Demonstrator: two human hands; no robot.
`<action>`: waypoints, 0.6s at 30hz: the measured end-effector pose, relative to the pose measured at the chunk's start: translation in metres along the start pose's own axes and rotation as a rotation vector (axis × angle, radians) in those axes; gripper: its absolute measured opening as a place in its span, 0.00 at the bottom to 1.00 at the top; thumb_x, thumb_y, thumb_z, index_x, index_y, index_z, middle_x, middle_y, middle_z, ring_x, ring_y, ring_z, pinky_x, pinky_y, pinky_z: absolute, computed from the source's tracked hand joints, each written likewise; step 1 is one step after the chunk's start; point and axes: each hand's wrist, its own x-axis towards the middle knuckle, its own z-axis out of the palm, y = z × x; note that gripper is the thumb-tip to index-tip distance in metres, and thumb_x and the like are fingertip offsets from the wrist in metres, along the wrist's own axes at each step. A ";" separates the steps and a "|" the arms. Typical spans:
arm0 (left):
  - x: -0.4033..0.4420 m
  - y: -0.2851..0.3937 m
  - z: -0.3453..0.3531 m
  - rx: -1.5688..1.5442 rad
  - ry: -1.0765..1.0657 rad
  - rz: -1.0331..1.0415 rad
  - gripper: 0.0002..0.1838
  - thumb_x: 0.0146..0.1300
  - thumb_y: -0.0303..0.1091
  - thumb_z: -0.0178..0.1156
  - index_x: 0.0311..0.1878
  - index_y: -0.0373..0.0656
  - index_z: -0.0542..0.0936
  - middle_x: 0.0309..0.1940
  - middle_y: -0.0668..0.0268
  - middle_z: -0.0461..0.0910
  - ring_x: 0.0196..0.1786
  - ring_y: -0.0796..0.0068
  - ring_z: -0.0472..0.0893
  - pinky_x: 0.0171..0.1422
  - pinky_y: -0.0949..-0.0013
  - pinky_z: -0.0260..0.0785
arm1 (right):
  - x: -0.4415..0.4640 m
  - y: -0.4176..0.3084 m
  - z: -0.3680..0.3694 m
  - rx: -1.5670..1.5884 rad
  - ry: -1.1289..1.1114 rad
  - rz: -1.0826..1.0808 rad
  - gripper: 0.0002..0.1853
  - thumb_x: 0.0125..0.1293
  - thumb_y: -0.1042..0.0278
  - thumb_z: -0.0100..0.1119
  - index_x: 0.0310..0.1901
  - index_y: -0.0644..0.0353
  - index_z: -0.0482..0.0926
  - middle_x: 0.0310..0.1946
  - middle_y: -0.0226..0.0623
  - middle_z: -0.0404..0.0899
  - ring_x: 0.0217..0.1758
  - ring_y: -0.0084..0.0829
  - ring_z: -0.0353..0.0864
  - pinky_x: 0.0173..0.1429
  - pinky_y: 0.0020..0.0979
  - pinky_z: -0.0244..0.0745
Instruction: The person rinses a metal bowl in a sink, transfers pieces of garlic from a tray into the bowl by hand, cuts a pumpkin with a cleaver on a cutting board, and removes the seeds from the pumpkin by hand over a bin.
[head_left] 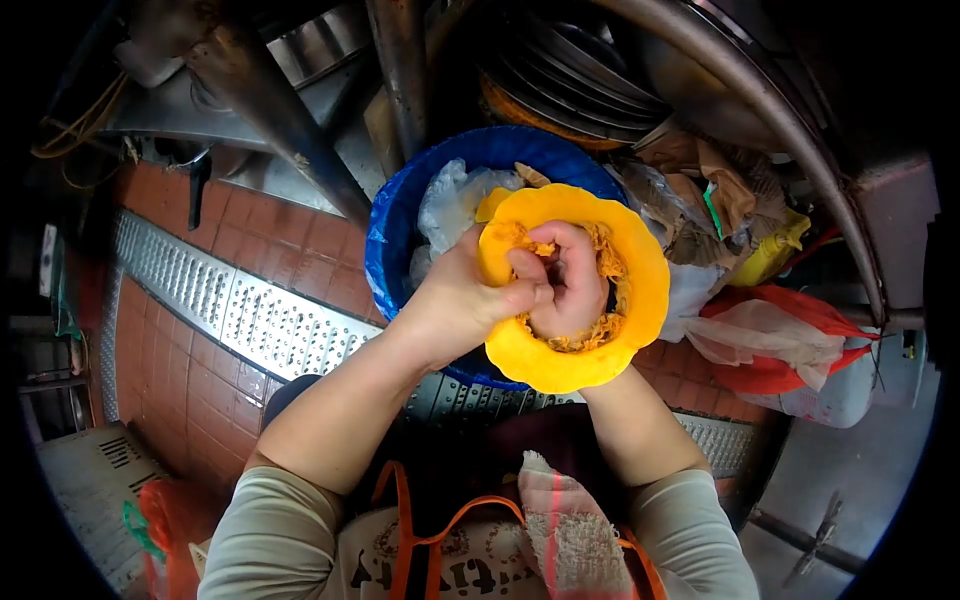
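Note:
A thick ring of cut pumpkin (630,320), bright yellow-orange with a scalloped edge, is held over a blue-lined bin (400,180). Stringy orange pulp (608,262) clings around its hollow. My left hand (455,300) grips the ring's left side, thumb across the front, its other fingers mostly hidden. The right forearm passes behind the pumpkin, and my right hand (572,285) shows inside the hole. Its fingers are curled toward the left inner wall, with pulp at their tips. Inside the bin lies crumpled clear plastic (455,200).
Stacked dark pans (580,85) stand behind the bin. To the right are crumpled brown paper (720,185) and a red plastic bag (780,335). A metal drain grate (270,315) crosses the red tiled floor (170,360). Metal legs (290,130) rise at the upper left.

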 end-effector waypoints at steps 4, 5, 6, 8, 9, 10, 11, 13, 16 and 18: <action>0.004 -0.007 0.002 -0.033 0.035 -0.015 0.33 0.50 0.33 0.66 0.58 0.34 0.64 0.48 0.59 0.75 0.50 0.69 0.76 0.56 0.70 0.68 | 0.003 -0.006 0.000 -0.282 0.076 -0.146 0.10 0.61 0.69 0.61 0.41 0.56 0.71 0.31 0.36 0.77 0.33 0.37 0.80 0.38 0.31 0.74; 0.005 -0.008 0.001 -0.044 0.024 -0.013 0.32 0.52 0.34 0.66 0.58 0.34 0.64 0.48 0.58 0.75 0.50 0.69 0.76 0.55 0.70 0.69 | 0.004 -0.005 0.000 -0.304 0.090 -0.201 0.09 0.61 0.70 0.61 0.41 0.56 0.71 0.30 0.37 0.77 0.32 0.38 0.79 0.37 0.31 0.74; 0.005 -0.009 0.001 -0.055 0.013 -0.011 0.31 0.54 0.34 0.65 0.58 0.34 0.63 0.48 0.58 0.75 0.50 0.69 0.77 0.55 0.70 0.69 | 0.006 -0.003 0.000 -0.325 0.105 -0.257 0.09 0.61 0.70 0.60 0.41 0.57 0.71 0.30 0.37 0.77 0.31 0.40 0.79 0.36 0.32 0.74; 0.004 -0.004 0.002 -0.149 0.023 -0.020 0.29 0.55 0.32 0.63 0.57 0.33 0.64 0.47 0.58 0.75 0.49 0.69 0.77 0.54 0.70 0.70 | 0.006 0.001 0.001 -0.292 0.122 -0.253 0.09 0.61 0.71 0.60 0.40 0.58 0.72 0.29 0.38 0.77 0.31 0.40 0.79 0.36 0.32 0.74; 0.003 -0.002 0.002 -0.194 0.028 -0.024 0.28 0.56 0.31 0.63 0.57 0.33 0.65 0.47 0.58 0.76 0.49 0.69 0.77 0.54 0.70 0.70 | 0.006 0.003 0.001 -0.275 0.131 -0.251 0.08 0.61 0.71 0.60 0.40 0.58 0.72 0.29 0.38 0.77 0.31 0.41 0.79 0.36 0.32 0.74; 0.003 -0.002 0.001 -0.231 0.050 -0.021 0.27 0.56 0.30 0.62 0.57 0.33 0.65 0.46 0.58 0.76 0.48 0.69 0.78 0.53 0.71 0.70 | 0.005 0.005 0.002 -0.278 0.120 -0.239 0.08 0.60 0.72 0.60 0.39 0.59 0.72 0.28 0.38 0.77 0.31 0.40 0.79 0.36 0.31 0.74; 0.003 -0.002 0.000 -0.268 0.073 -0.017 0.26 0.57 0.29 0.61 0.58 0.33 0.65 0.46 0.58 0.76 0.47 0.69 0.78 0.53 0.71 0.71 | 0.005 0.006 0.002 -0.281 0.108 -0.227 0.07 0.60 0.72 0.60 0.39 0.59 0.72 0.28 0.38 0.77 0.31 0.38 0.79 0.36 0.31 0.73; 0.002 0.000 -0.002 -0.303 0.100 -0.027 0.26 0.57 0.28 0.60 0.58 0.32 0.65 0.46 0.58 0.76 0.46 0.69 0.79 0.52 0.71 0.71 | 0.003 0.011 0.004 -0.205 0.078 -0.152 0.07 0.59 0.73 0.60 0.38 0.59 0.73 0.27 0.38 0.77 0.31 0.36 0.80 0.36 0.31 0.73; 0.002 0.001 -0.005 -0.329 0.105 -0.049 0.26 0.58 0.26 0.59 0.59 0.31 0.65 0.45 0.58 0.76 0.45 0.69 0.79 0.51 0.71 0.72 | 0.000 0.016 0.005 -0.058 0.022 -0.020 0.06 0.58 0.74 0.60 0.37 0.60 0.74 0.27 0.39 0.77 0.32 0.33 0.80 0.36 0.30 0.73; 0.003 -0.002 -0.007 -0.385 0.096 -0.036 0.26 0.58 0.26 0.59 0.59 0.31 0.64 0.45 0.58 0.76 0.46 0.69 0.79 0.51 0.70 0.72 | 0.002 0.012 0.002 -0.078 -0.015 -0.012 0.06 0.58 0.76 0.59 0.37 0.61 0.74 0.27 0.39 0.78 0.32 0.32 0.80 0.36 0.29 0.73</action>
